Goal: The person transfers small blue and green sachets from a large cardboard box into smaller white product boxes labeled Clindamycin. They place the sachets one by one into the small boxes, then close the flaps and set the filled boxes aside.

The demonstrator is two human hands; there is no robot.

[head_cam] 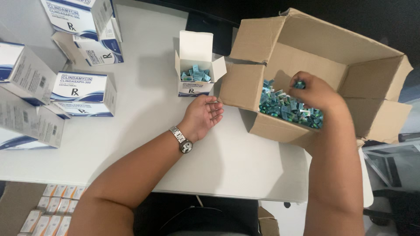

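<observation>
While your right hand (316,92) is sunk in the big brown cardboard carton (376,70) at two o'clock, its grip is closed on a few of the small blue-green foil packets (286,108) heaped on the carton's floor, one showing at your fingertips. Your left hand (203,116) lies palm-up on the white bench (144,118) near the centre, its grip loose, wide and empty, just beside the carton's near flap and just below the small white open-topped box (196,65) at twelve o'clock. That box stands upright with its lid flap raised, so its mouth faces up, and some of the same packets already show inside it. You seem to keep the left hand close so it can steady or receive. At nine to eleven o'clock, closed white and blue boxes (83,91) are stacked, well apart from both hands. A metal wristwatch (183,142) sits on your left wrist.
</observation>
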